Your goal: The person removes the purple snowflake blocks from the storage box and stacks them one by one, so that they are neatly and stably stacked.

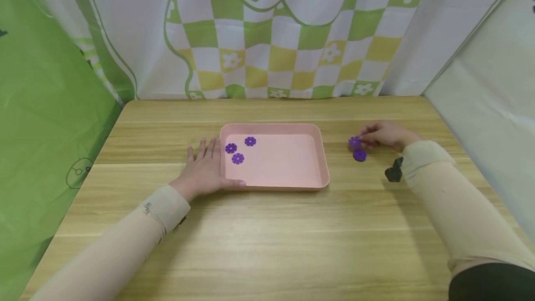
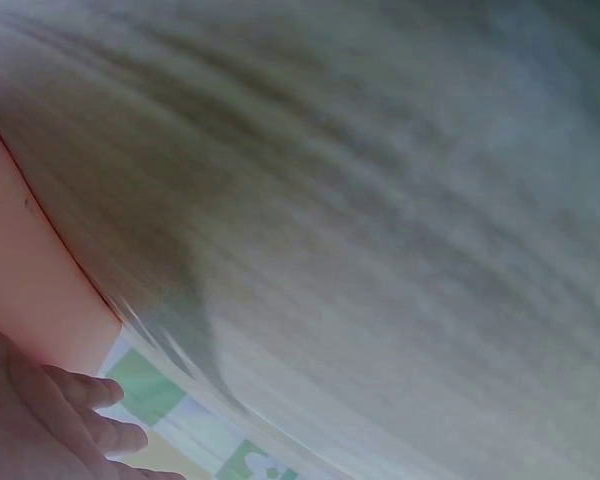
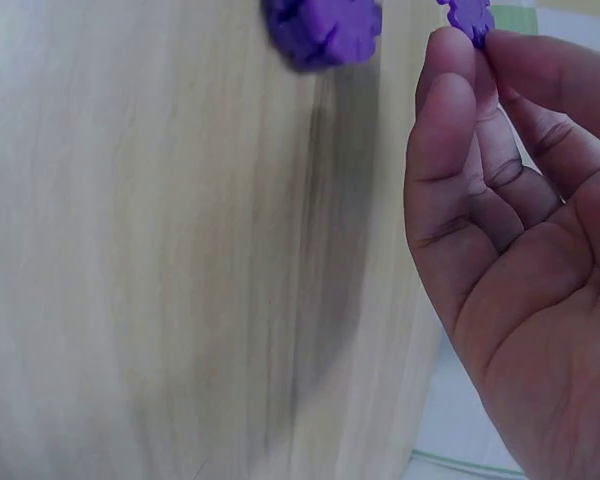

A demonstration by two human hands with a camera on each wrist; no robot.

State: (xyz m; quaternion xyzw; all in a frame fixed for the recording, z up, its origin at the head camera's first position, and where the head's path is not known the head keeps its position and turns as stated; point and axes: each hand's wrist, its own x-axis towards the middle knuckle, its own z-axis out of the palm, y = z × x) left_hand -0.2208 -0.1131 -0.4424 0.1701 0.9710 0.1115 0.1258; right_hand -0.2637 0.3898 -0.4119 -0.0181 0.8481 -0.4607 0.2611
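Note:
Between thumb and fingertips, my right hand (image 1: 386, 134) pinches a purple notched disc (image 1: 354, 142), held just beyond a small stack of like discs (image 1: 360, 154) on the table. The right wrist view shows the pinched disc (image 3: 470, 18) at the fingertips and the stack (image 3: 325, 30) below it. My left hand (image 1: 205, 171) lies with spread, straight fingers against the left side of a shallow pink tray (image 1: 271, 182), its thumb along the front rim. Inside the tray's left part lie three purple discs (image 1: 238, 158), flat and apart from each other.
The wooden table (image 1: 267, 236) reaches back to a checked green, white and yellow curtain (image 1: 288, 50). A green cloth (image 1: 50, 106) hangs at the left and a white one (image 1: 493, 82) at the right. A black object (image 1: 394, 171) shows beside the right cuff.

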